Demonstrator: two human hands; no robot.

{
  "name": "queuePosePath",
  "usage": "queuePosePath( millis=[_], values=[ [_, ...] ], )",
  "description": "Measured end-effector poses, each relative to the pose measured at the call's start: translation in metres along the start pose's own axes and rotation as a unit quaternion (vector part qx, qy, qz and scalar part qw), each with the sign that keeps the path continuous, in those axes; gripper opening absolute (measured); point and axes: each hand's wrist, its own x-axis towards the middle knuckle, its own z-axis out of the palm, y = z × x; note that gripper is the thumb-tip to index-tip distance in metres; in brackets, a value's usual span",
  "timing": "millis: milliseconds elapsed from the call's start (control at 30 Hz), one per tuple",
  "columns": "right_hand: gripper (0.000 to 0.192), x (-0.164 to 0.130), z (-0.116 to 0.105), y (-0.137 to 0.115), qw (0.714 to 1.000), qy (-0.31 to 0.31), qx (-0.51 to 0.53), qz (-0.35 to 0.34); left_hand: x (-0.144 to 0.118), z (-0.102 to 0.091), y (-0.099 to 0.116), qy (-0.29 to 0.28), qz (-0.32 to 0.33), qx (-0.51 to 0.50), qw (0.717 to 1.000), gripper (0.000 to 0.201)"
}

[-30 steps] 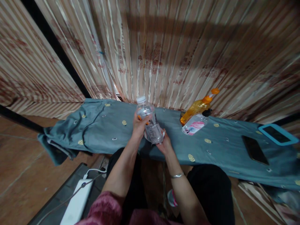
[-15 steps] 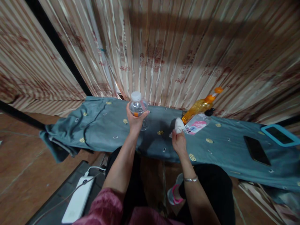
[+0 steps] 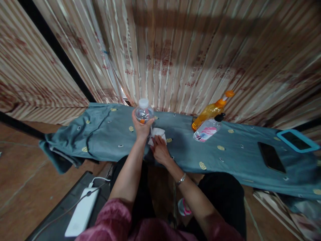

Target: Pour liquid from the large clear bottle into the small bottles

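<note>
The left hand [image 3: 141,126] grips a clear plastic bottle [image 3: 143,113] with a white cap, holding it upright just above the worktop [image 3: 175,147]. The right hand [image 3: 159,151] presses down on a crumpled white tissue [image 3: 156,134] right beside the bottle's base, fingers closed over it.

To the right, well apart from the hands, an orange bottle [image 3: 210,112] and a clear bottle with a pink label [image 3: 207,130] lie tilted side by side, touching. Farther right lie a black phone [image 3: 271,156] and a tablet in a blue case [image 3: 297,140], near the end of the worktop.

The worktop is long and narrow, covered by a grey-blue cloth [image 3: 100,140] with small gold motifs; the cloth bunches and hangs over the left end. A striped, shiny curtain [image 3: 175,57] hangs close behind it, along the whole back edge.

Between the hands and the lying bottles the cloth is bare, as is the stretch to the left of the held bottle. Below, on the floor side to the left, a white power bank [image 3: 82,216] with a cable rests on a dark surface.
</note>
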Motion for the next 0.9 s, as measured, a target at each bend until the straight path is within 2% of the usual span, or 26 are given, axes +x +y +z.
queuePosePath(
  millis=[100, 267, 333, 400, 500, 633, 700, 800, 900],
  values=[
    [0.047, -0.028, -0.018, 0.028, 1.0, 0.002, -0.001, -0.023, 0.002, -0.004, -0.002, 0.018, -0.015, -0.001, 1.0, 0.111],
    [0.048, -0.074, -0.063, 0.098, 0.998, 0.048, -0.024, 0.038, 0.002, -0.01, -0.003, 0.016, -0.016, -0.026, 0.999, 0.116],
    [0.049, -0.081, -0.071, 0.114, 0.996, 0.06, -0.034, 0.064, 0.002, -0.01, -0.003, 0.019, -0.02, -0.03, 0.999, 0.117],
    [0.05, -0.078, -0.071, 0.117, 0.994, 0.063, -0.041, 0.079, 0.002, -0.009, -0.003, 0.018, -0.028, -0.032, 0.999, 0.119],
    [0.051, -0.055, -0.057, 0.099, 0.993, 0.061, -0.048, 0.084, 0.003, -0.007, -0.004, 0.013, -0.037, -0.031, 0.999, 0.12],
    [0.049, -0.016, -0.027, 0.046, 0.997, 0.036, -0.045, 0.05, 0.004, -0.006, -0.006, 0.012, -0.026, -0.031, 0.999, 0.121],
    [0.049, -0.008, -0.016, 0.017, 0.999, 0.016, -0.035, 0.014, 0.003, -0.006, -0.006, 0.007, -0.022, -0.028, 0.999, 0.12],
    [0.05, -0.018, -0.01, -0.011, 0.999, -0.011, -0.02, -0.039, 0.003, -0.005, -0.006, 0.003, -0.024, -0.02, 1.0, 0.12],
    [0.051, -0.049, -0.018, -0.009, 0.996, -0.034, -0.007, -0.078, 0.003, -0.003, -0.007, 0.011, -0.024, -0.022, 0.999, 0.119]
  ],
)
